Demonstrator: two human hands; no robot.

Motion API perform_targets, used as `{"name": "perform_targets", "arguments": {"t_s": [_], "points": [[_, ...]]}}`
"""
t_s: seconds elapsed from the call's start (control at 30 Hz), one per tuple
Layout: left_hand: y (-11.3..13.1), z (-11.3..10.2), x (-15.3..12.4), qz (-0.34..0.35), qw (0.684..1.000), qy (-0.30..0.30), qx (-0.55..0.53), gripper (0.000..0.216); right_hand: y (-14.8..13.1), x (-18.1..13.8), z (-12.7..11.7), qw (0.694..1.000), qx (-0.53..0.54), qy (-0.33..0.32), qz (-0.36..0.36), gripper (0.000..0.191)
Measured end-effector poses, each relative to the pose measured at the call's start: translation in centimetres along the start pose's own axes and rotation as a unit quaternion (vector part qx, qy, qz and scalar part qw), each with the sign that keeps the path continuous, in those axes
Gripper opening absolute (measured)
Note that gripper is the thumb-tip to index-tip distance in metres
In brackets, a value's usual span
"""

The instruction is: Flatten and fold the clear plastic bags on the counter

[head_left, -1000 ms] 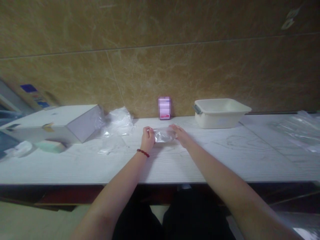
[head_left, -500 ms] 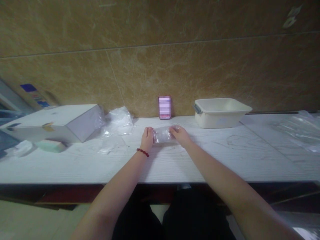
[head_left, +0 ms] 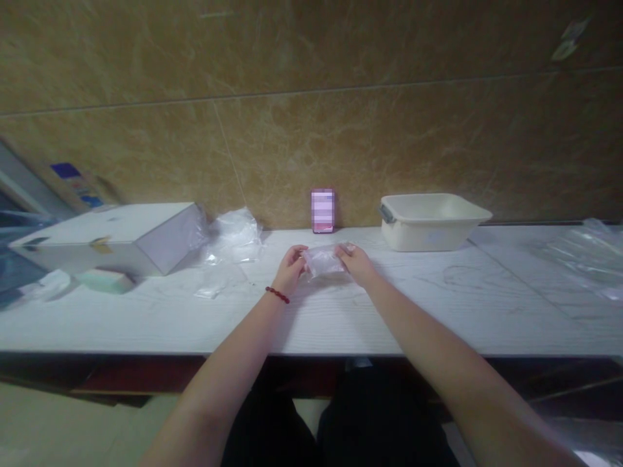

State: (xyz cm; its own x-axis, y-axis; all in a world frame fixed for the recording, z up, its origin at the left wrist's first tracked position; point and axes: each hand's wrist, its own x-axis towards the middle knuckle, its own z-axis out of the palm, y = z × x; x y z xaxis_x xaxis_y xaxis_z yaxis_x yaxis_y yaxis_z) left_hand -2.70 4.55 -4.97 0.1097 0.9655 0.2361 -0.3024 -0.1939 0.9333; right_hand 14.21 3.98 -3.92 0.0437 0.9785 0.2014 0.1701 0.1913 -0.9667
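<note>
A small clear plastic bag [head_left: 324, 261] is held just above the white table [head_left: 341, 318] near its middle. My left hand [head_left: 292, 267], with a red bead bracelet on the wrist, pinches the bag's left end. My right hand [head_left: 357, 263] grips its right end with the fingers closed. What the bag contains is too blurred to make out.
A cream plastic tub [head_left: 431, 220] stands at the back right. A pink phone [head_left: 322, 210] leans on the tiled wall. A white box [head_left: 111, 237], crumpled clear plastic [head_left: 233, 235], a pale green block [head_left: 104, 280] and more clear plastic [head_left: 584, 256] at far right lie around.
Both hands have drawn closer together on the bag and lifted it slightly; the bag now looks shorter and bunched. The view shifted a little to the left.
</note>
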Motion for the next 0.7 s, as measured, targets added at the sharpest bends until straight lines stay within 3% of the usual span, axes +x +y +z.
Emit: {"name": "perform_targets", "arguments": {"t_s": [0.3, 0.57, 0.63, 0.7], "points": [[-0.6, -0.4, 0.5, 0.006, 0.995, 0.061, 0.079, 0.029, 0.4, 0.2, 0.0, 0.999, -0.031, 0.010, 0.001, 0.030], [-0.5, -0.2, 0.9, -0.072, 0.995, 0.056, -0.028, 0.040, -0.2, 0.1, -0.2, 0.998, -0.061, 0.034, -0.008, 0.025], [-0.4, 0.1, 0.5, -0.077, 0.996, 0.053, -0.005, 0.044, -0.2, 0.0, -0.2, 0.995, -0.087, 0.040, -0.021, 0.024], [-0.4, 0.4, 0.0, -0.037, 0.996, 0.052, 0.065, 0.045, -0.1, 0.0, -0.1, 0.994, -0.100, 0.038, -0.027, 0.024]]}}
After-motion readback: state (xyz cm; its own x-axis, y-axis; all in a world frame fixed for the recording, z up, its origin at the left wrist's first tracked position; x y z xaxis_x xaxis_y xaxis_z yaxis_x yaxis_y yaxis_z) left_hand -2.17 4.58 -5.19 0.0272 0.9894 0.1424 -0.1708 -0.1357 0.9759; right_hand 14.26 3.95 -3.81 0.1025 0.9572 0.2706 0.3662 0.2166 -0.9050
